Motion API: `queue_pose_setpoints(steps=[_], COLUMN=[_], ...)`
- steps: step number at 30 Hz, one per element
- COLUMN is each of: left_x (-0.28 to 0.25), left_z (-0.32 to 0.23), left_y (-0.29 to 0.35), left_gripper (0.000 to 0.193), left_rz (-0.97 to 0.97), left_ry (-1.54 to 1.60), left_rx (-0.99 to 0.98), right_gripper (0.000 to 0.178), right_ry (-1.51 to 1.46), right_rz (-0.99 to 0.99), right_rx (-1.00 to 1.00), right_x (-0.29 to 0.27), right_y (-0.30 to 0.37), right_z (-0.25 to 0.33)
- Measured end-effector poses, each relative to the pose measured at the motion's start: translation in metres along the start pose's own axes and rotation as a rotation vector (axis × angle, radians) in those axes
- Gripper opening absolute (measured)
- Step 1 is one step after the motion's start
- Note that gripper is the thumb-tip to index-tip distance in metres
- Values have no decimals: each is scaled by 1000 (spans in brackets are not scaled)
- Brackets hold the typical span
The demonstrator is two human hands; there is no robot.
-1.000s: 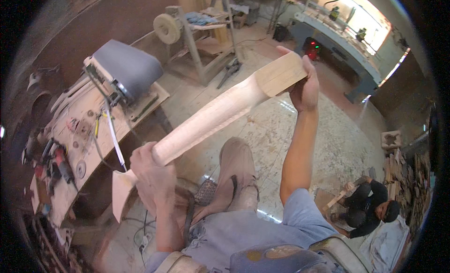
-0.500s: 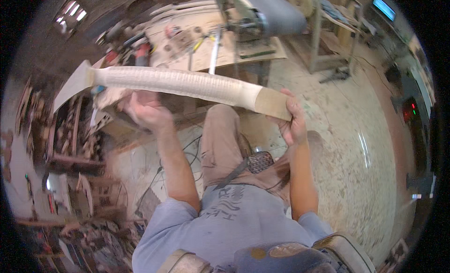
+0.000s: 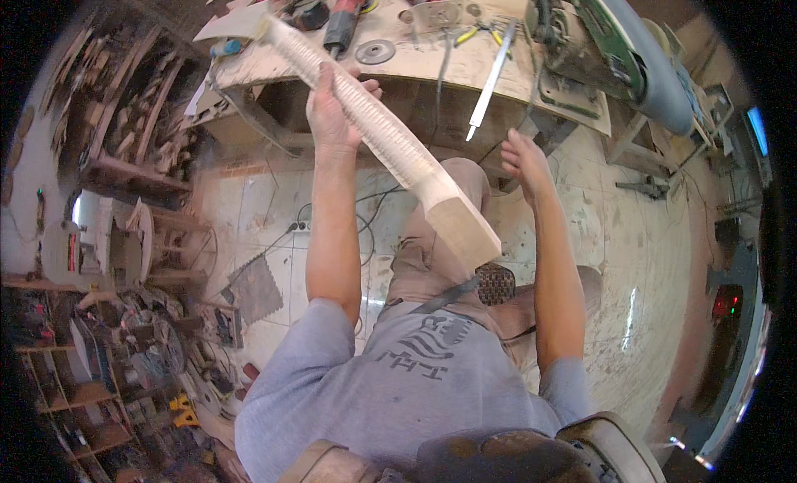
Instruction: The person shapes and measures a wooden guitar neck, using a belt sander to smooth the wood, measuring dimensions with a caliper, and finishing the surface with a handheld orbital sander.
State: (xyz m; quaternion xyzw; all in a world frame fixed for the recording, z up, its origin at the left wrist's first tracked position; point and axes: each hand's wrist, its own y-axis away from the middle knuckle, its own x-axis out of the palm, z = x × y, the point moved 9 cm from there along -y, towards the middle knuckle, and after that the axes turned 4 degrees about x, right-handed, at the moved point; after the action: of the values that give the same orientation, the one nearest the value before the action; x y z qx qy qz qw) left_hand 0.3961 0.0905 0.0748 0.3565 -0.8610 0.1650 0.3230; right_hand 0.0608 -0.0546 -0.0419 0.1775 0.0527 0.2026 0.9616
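My left hand (image 3: 330, 109) is wrapped round the ribbed middle of a long, pale carved wooden piece (image 3: 386, 139). The piece slants from the workbench at the upper left to its squared, smooth lower end above my thigh. Its far end flares out over the bench edge. Away from the wood, my right hand (image 3: 525, 159) is empty, fingers loosely bent and apart. Nearest to it, a long flat silver bar (image 3: 491, 83) with a narrow tip juts over the front edge of the workbench (image 3: 398, 78).
On the bench lie a red power tool (image 3: 347, 20), a round disc (image 3: 375, 51) and yellow-handled pliers (image 3: 476, 33). A belt machine (image 3: 618, 43) stands at the upper right. Wood scraps (image 3: 154, 109) fill a rack at left; a cable (image 3: 365, 226) runs over the tiled floor.
My right hand has let go of the piece's squared end. My left hand now grips the middle, and the piece has swung from nearly level to a steep slant. The view has shifted too.
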Motion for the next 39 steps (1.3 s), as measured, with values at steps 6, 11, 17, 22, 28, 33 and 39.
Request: queue_pose_setpoints(steps=[6,11,17,22,28,33,39], left_x=[-29,-26,-14,9,30,54,68], left_z=[5,12,15,36,60,78,87], left_y=[-2,-7,-2,2,13,26,46], left_gripper=[50,43,45,60,69,70,65], left_rz=[6,27,138,279,353,419,299], left_ry=[36,57,139,149,118,142,152], left_rx=[-113,-154,-209,-312,-319,-439,-496], right_gripper=[50,32,25,26,21,18,25], right_ry=[-570,-429,-150,-226,28,216,425], right_rz=[277,220,-52,42,-17,-3,51], right_rx=[72,-56,-203,-395,-473,-563,-771], right_x=[80,50,38,31,24,7,30], right_y=[-70,-118,-56,11,91,140,214], right_z=[34,34,33,35,102,132,161])
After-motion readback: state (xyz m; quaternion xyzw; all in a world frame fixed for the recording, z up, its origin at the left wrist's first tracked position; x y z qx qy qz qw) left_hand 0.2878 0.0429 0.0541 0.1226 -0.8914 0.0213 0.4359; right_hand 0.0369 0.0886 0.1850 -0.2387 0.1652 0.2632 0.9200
